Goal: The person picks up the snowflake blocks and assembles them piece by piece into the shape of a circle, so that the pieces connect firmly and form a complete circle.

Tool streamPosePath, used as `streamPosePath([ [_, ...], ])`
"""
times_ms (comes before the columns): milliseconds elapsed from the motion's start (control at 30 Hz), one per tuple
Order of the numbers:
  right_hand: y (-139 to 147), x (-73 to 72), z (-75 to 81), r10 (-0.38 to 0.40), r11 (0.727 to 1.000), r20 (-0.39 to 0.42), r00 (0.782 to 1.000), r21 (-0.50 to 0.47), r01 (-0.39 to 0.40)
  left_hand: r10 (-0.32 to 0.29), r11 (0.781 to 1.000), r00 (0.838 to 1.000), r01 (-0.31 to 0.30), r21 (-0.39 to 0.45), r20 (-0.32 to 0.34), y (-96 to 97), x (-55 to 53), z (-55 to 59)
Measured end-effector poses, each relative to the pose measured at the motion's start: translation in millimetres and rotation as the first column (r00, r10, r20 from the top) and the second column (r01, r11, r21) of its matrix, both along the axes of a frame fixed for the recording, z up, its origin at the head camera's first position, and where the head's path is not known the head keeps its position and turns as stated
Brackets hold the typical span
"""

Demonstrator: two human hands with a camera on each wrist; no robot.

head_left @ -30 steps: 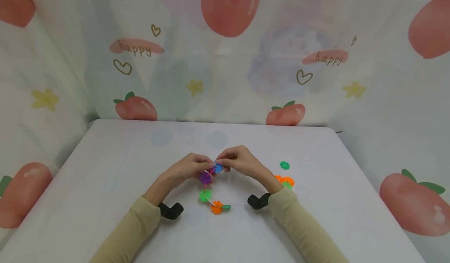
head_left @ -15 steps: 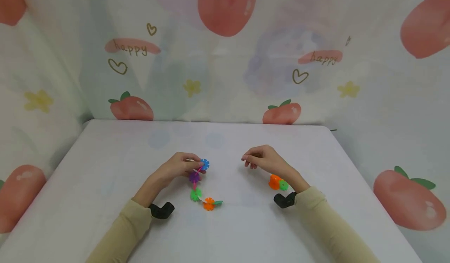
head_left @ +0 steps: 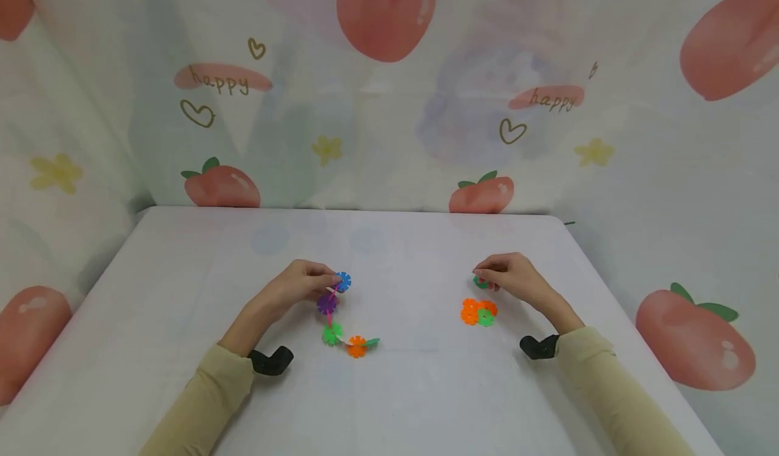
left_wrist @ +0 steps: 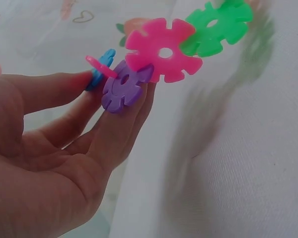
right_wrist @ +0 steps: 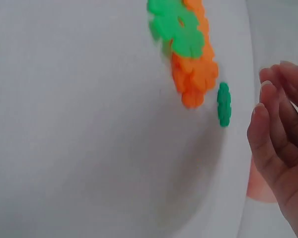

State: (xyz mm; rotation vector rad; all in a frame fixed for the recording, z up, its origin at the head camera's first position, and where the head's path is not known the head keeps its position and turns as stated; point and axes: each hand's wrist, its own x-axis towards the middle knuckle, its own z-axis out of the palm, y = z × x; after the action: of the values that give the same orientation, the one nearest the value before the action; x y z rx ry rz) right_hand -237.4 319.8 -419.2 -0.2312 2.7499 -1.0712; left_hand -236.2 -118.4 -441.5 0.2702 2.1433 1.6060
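Observation:
My left hand [head_left: 301, 281] pinches the blue snowflake disc [head_left: 343, 281] at the upper end of a chain of interlocking discs. Down from it run a pink disc [left_wrist: 164, 51], a purple disc [left_wrist: 126, 87], a light green disc [head_left: 332, 334], an orange disc [head_left: 357, 347] and a dark green one [head_left: 372, 342]. The chain's lower end lies near the white tabletop. At the right, my right hand [head_left: 508, 277] hovers with bent fingers over a loose dark green disc [right_wrist: 224, 104]. The right wrist view shows that disc on the table, apart from the fingertips.
Just in front of the right hand is a small heap of orange discs [head_left: 469, 312] with a light green disc [head_left: 485, 317] on it. The white table [head_left: 402, 402] ends at a printed curtain [head_left: 377, 104] behind and at both sides.
The right hand has let go of the blue disc and moved right to the loose dark green disc. The left hand keeps the chain, shifted slightly left in view.

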Motion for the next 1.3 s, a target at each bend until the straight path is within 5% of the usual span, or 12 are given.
streamPosePath([
  [200, 18.3, -4.5, -8.2, -0.07, 0.995, 0.017, 0.997, 0.068, 0.068, -0.01, 1.0, 1.0, 0.01, -0.002, -0.009, 0.7, 0.1, -0.4],
  [633, 15.3, -7.8, -20.6, -0.085, 0.978, -0.001, 0.996, 0.191, 0.084, -0.01, 1.0, 1.0, 0.01, -0.003, -0.005, 2.0, 1.8, -2.4],
  [1000, -4.7, -11.4, -16.8, -0.017, 1.0, -0.003, 1.0, -0.009, 0.017, 0.003, 1.0, 1.0, -0.002, -0.014, 0.01, -0.5, 1.7, -2.7],
  [1300, -53.1, -10.7, -15.3, 0.067, 0.975, 0.04, 0.997, -0.214, -0.057, -0.005, 1.0, 1.0, 0.005, -0.02, 0.014, -0.2, 1.4, -3.3],
])
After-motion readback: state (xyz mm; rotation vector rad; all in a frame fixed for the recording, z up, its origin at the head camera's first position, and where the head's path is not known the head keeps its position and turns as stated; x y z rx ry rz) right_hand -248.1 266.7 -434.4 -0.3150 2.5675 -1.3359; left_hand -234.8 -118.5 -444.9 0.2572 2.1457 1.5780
